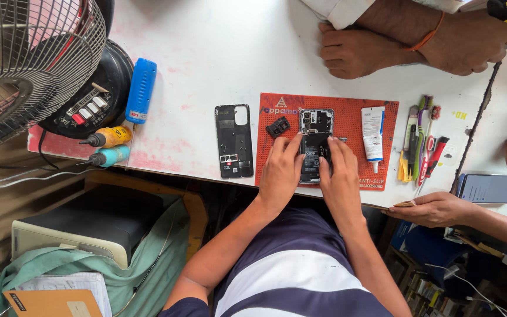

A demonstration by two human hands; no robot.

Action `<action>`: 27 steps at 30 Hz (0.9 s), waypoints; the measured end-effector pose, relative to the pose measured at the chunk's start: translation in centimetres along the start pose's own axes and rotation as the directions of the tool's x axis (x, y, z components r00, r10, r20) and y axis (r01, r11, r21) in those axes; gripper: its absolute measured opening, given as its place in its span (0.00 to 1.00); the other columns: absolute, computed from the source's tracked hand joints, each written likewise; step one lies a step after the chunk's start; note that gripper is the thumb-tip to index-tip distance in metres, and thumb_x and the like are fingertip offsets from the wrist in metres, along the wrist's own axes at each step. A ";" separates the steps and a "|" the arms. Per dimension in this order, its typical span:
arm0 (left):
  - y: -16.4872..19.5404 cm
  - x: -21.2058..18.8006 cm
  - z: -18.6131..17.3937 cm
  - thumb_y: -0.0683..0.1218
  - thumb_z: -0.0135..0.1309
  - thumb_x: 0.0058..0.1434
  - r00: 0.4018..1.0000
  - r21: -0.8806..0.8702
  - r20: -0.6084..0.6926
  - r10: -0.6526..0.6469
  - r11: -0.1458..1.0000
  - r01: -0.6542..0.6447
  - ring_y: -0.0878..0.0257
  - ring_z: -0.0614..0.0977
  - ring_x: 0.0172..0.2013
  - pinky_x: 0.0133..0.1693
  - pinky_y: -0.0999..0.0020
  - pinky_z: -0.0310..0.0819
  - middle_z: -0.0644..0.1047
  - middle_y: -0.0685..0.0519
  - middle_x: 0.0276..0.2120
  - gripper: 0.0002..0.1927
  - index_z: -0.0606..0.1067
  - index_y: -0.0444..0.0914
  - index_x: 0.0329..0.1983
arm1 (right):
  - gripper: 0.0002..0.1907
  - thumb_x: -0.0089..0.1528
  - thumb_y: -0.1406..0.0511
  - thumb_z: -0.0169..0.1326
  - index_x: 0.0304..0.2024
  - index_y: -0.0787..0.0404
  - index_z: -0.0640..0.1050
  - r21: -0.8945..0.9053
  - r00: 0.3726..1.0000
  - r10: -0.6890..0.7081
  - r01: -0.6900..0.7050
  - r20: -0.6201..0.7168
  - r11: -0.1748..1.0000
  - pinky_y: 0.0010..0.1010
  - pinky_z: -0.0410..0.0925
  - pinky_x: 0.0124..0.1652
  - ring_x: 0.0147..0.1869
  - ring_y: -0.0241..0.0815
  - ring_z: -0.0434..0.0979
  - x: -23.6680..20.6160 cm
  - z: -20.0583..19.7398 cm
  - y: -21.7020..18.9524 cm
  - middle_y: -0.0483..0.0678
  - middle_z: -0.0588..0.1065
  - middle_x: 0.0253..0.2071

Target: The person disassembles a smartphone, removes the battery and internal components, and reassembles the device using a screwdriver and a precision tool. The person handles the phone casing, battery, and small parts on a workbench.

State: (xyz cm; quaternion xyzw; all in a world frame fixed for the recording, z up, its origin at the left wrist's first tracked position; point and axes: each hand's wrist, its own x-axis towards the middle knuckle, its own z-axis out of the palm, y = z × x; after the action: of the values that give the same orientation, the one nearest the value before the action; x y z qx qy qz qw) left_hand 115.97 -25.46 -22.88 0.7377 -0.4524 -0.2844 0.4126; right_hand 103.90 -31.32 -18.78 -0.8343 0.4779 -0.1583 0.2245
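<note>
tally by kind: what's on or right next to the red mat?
Opened black phone, battery exposed, under left hand and right hand: 1
Detached black back cover: 1
Small black bracket part: 1
White glue tube: 1
Red anti-slip mat: 1
Total: 5

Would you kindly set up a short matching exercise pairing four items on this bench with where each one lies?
Items:
1. opened phone
2. black back cover
3. white tube
4. blue case

Places:
A. beside the fan's black base
B. on the bare white table, left of the red mat
C. under both hands, mid-mat
D. at the right end of the red mat

Pairs: 1-C, 2-B, 3-D, 4-A
</note>
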 end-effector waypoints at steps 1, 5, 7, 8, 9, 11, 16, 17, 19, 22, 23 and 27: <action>0.0 -0.1 0.1 0.40 0.58 0.63 1.000 0.018 0.014 -0.007 1.000 0.007 0.48 0.79 0.46 0.46 0.54 0.75 0.73 0.44 0.44 0.23 0.72 0.33 0.62 | 0.23 0.67 0.70 0.53 0.64 0.70 0.70 0.001 1.000 -0.008 0.008 -0.002 1.000 0.48 0.66 0.62 0.67 0.65 0.70 0.1 -0.1 0.1 0.63 0.70 0.64; 0.0 -0.6 0.2 0.41 0.58 0.63 0.999 0.049 0.034 -0.023 0.999 0.022 0.48 0.79 0.46 0.46 0.55 0.76 0.74 0.44 0.44 0.22 0.73 0.33 0.61 | 0.22 0.69 0.70 0.51 0.65 0.71 0.69 0.059 0.997 0.077 -0.079 0.032 0.995 0.46 0.67 0.60 0.64 0.63 0.72 1.2 -0.4 0.4 0.63 0.70 0.63; 0.2 -0.8 0.3 0.41 0.58 0.64 0.998 0.042 0.051 -0.042 0.998 0.040 0.48 0.80 0.45 0.45 0.55 0.76 0.74 0.44 0.43 0.22 0.72 0.32 0.61 | 0.22 0.70 0.69 0.50 0.66 0.70 0.69 0.075 0.988 0.141 -0.146 0.067 0.986 0.46 0.68 0.59 0.62 0.60 0.74 1.9 -0.7 0.4 0.61 0.71 0.61; 0.2 -0.7 0.2 0.41 0.59 0.64 0.995 0.003 0.065 -0.072 0.997 0.072 0.47 0.80 0.44 0.45 0.55 0.76 0.74 0.43 0.44 0.23 0.72 0.32 0.61 | 0.22 0.70 0.69 0.51 0.66 0.70 0.69 0.061 0.988 0.138 -0.143 0.068 0.988 0.46 0.68 0.59 0.62 0.61 0.74 2.3 -0.7 0.3 0.61 0.72 0.61; 0.2 -0.7 0.2 0.41 0.59 0.64 0.992 -0.035 0.081 -0.102 0.994 0.105 0.46 0.80 0.44 0.45 0.54 0.76 0.74 0.42 0.44 0.23 0.72 0.31 0.61 | 0.22 0.69 0.69 0.51 0.65 0.70 0.69 0.047 0.988 0.135 -0.139 0.069 0.989 0.46 0.68 0.58 0.62 0.61 0.74 2.5 -0.7 0.2 0.61 0.72 0.60; 0.4 -0.5 0.1 0.41 0.60 0.63 0.985 -0.105 0.103 -0.139 0.983 0.149 0.45 0.80 0.42 0.44 0.54 0.75 0.74 0.41 0.45 0.24 0.72 0.31 0.62 | 0.23 0.69 0.69 0.52 0.65 0.70 0.70 0.040 0.987 0.146 -0.149 0.072 0.988 0.47 0.68 0.58 0.61 0.61 0.73 2.9 -0.7 -0.2 0.61 0.72 0.59; 1.0 -1.1 -0.2 0.40 0.60 0.61 0.968 -0.201 0.152 -0.200 0.953 0.228 0.50 0.82 0.37 0.43 0.57 0.76 0.74 0.41 0.43 0.27 0.70 0.30 0.63 | 0.27 0.66 0.69 0.56 0.66 0.72 0.68 0.135 0.975 0.211 -0.219 0.073 0.966 0.45 0.68 0.56 0.58 0.60 0.73 2.4 -0.5 -0.9 0.63 0.69 0.59; 1.0 -1.0 -0.3 0.40 0.60 0.61 0.966 -0.208 0.157 -0.203 0.950 0.233 0.51 0.82 0.37 0.43 0.57 0.77 0.74 0.41 0.43 0.27 0.70 0.30 0.63 | 0.27 0.65 0.69 0.56 0.66 0.71 0.68 0.171 0.966 0.243 -0.254 0.084 0.952 0.42 0.68 0.55 0.57 0.57 0.74 2.6 -0.6 -0.9 0.63 0.69 0.58; 1.1 -1.0 -0.5 0.40 0.60 0.60 0.962 -0.222 0.168 -0.215 0.943 0.249 0.53 0.82 0.36 0.43 0.59 0.77 0.74 0.41 0.43 0.27 0.70 0.30 0.64 | 0.29 0.64 0.68 0.56 0.66 0.70 0.67 0.239 0.946 0.305 -0.324 0.115 0.915 0.38 0.69 0.53 0.54 0.51 0.76 2.9 -0.6 -0.8 0.61 0.68 0.58; 0.9 -0.7 -0.8 0.39 0.60 0.59 0.961 -0.256 0.173 -0.215 0.933 0.255 0.55 0.83 0.36 0.43 0.61 0.78 0.75 0.42 0.44 0.27 0.71 0.30 0.63 | 0.25 0.65 0.68 0.57 0.64 0.70 0.70 0.251 0.930 0.342 -0.365 0.132 0.897 0.34 0.70 0.52 0.53 0.47 0.74 3.6 -0.8 -0.9 0.60 0.69 0.55; 0.9 -0.7 -0.8 0.40 0.60 0.60 0.963 -0.269 0.174 -0.206 0.931 0.247 0.56 0.83 0.37 0.43 0.62 0.79 0.75 0.43 0.44 0.27 0.71 0.30 0.63 | 0.24 0.66 0.67 0.57 0.63 0.69 0.72 0.264 0.923 0.362 -0.384 0.131 0.885 0.33 0.71 0.51 0.52 0.46 0.75 3.7 -0.8 -0.8 0.59 0.69 0.55; 0.6 -0.2 -1.1 0.40 0.60 0.60 0.964 -0.293 0.176 -0.201 0.924 0.246 0.58 0.84 0.38 0.42 0.64 0.81 0.76 0.43 0.44 0.26 0.71 0.30 0.62 | 0.18 0.67 0.67 0.56 0.58 0.68 0.75 0.359 0.910 0.396 -0.414 0.125 0.836 0.29 0.72 0.49 0.50 0.41 0.77 4.2 -0.9 -1.0 0.55 0.74 0.53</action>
State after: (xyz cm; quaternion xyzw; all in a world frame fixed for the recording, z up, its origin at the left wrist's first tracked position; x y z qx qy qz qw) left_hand 116.50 -25.01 -21.76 0.6877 -0.3430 -0.4495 0.4553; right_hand 106.26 -34.76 -17.25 -0.6587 0.5985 -0.1772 0.4202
